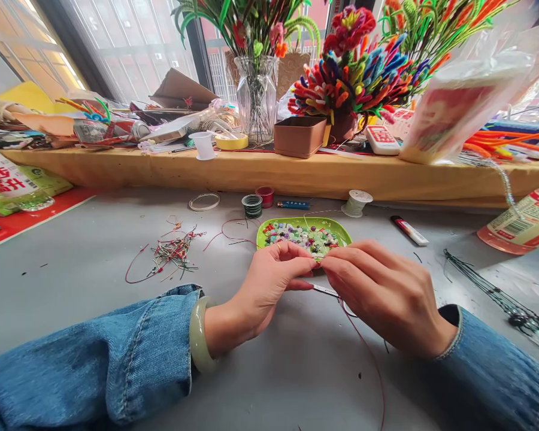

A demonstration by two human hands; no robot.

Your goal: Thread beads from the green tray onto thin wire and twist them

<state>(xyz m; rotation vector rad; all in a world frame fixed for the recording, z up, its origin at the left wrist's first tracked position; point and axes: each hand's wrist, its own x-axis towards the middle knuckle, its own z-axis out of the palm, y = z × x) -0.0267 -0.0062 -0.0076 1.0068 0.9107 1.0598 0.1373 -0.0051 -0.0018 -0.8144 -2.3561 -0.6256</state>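
Observation:
My left hand [263, 287], with a pale bangle [199, 335] at the wrist, is closed in a pinch on a thin red cord. Right up against it, my right hand [386, 287] pinches the same cord, and a length of red cord [369, 350] hangs below toward the table's near edge. The exact spot at the fingertips is too small to make out. Just behind the fingers stands a green tray [345, 232] of mixed coloured beads [287, 233]. Under my hands lie scissors [326, 291], partly hidden by the right hand.
Cord scraps [175, 251] lie at left. Behind the tray are a dark thread spool [252, 206], a red spool [265, 196], a white spool [357, 203] and a blue lighter [293, 205]. Rightward are another lighter [408, 230], knotted dark cords [489, 287] and a bottle [523, 221].

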